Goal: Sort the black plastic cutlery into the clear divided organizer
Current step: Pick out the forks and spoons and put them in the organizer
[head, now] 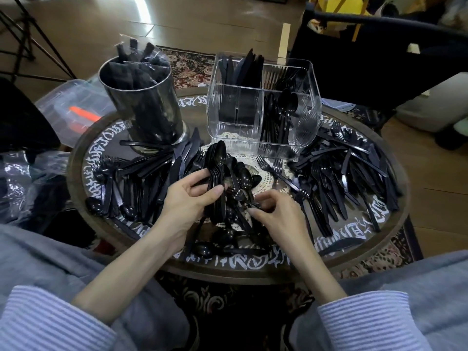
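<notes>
A clear divided organizer [310, 105] stands at the back of the round table [395, 216]. Knives fill its rear left compartment, forks the rear right, spoons the front right; the front left compartment holds nothing. My left hand [188, 198] grips a stack of black spoons [217, 173], bowls pointing up toward the organizer. My right hand [276, 211] pinches the handle of a single black spoon [245, 179] lying on the pile at the table's middle. Loose black knives, forks and spoons [336, 181] cover the table on both sides.
A shiny metal canister [149, 110] with wrapped black items stands at the back left. A clear lidded plastic box [73, 107] with something orange inside sits beyond the table's left edge. A dark chair [374, 59] stands behind the organizer. Crumpled plastic wrap [22, 178] lies at the left.
</notes>
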